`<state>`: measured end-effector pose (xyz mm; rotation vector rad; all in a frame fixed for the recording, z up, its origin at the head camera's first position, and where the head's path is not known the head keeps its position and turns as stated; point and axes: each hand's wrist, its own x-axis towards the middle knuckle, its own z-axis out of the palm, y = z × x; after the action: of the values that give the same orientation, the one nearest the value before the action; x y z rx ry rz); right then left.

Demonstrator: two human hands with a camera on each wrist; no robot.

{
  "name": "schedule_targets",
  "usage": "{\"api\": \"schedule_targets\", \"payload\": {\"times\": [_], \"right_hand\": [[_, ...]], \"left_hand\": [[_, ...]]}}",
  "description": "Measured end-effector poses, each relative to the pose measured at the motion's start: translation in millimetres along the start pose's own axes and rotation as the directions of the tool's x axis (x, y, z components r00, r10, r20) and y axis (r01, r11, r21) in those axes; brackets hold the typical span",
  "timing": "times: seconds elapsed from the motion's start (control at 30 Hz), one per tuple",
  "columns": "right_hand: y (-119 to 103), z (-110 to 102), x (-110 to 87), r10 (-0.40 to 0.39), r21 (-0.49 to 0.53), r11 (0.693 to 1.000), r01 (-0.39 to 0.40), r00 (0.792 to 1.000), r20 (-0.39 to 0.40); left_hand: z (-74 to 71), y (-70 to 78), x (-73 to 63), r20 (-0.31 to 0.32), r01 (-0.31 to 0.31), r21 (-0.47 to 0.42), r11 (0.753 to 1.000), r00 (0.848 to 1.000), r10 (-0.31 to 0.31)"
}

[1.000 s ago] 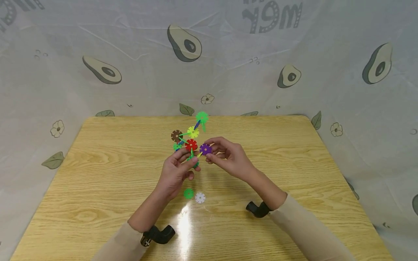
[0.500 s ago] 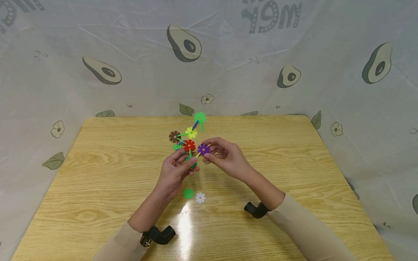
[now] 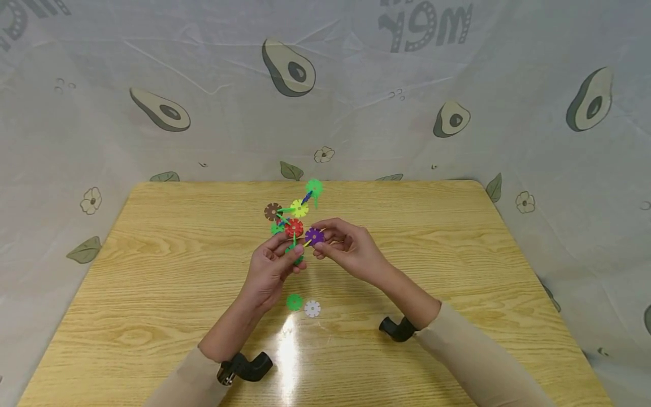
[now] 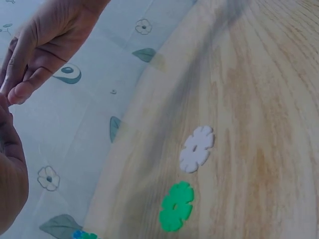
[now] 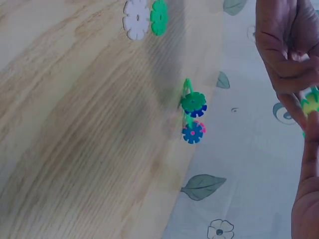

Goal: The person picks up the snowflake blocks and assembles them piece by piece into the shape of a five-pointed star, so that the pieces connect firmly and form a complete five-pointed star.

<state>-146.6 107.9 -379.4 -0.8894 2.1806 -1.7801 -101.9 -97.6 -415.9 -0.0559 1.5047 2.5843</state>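
Note:
In the head view my left hand (image 3: 265, 272) pinches a dark green notched disc (image 3: 299, 259), one of a linked structure of snowflake-shaped plastic discs. From it the structure runs up through a red disc (image 3: 293, 228), a brown disc (image 3: 273, 212), a yellow disc (image 3: 299, 208) and a bright green disc (image 3: 314, 187) at the far end. My right hand (image 3: 354, 252) pinches a purple disc (image 3: 315, 237) between thumb and fingers. A thin yellow piece, seen edge-on, lies between the purple disc and my left thumb. In both wrist views the hands hide most of the joint.
On the wooden table (image 3: 152, 294), nearer the body, a loose green disc (image 3: 294, 302) lies beside a white disc (image 3: 312, 308). Lower discs of the structure, one of them blue (image 5: 192, 133), show in the right wrist view. A patterned cloth (image 3: 356, 130) hangs behind the table.
The right hand and the purple disc have shifted slightly left and down. The red disc has drifted a little left as well. Both hands keep their grip, and the loose discs stay put.

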Motion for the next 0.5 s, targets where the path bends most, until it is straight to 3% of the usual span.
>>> {"api": "schedule_targets", "payload": {"times": [0.23, 0.5], "right_hand": [[-6.6, 0.8, 5.7, -0.061, -0.018, 0.998, 0.06, 0.997, -0.047], [-8.4, 0.6, 9.8, -0.08, -0.14, 0.987, 0.079, 0.997, -0.003]], "left_hand": [[3.4, 6.0, 2.1, 0.043, -0.017, -0.041, 0.999, 0.999, 0.019], [2.3, 8.7, -1.2, 0.093, 0.007, -0.073, 0.997, 0.996, 0.0]]}}
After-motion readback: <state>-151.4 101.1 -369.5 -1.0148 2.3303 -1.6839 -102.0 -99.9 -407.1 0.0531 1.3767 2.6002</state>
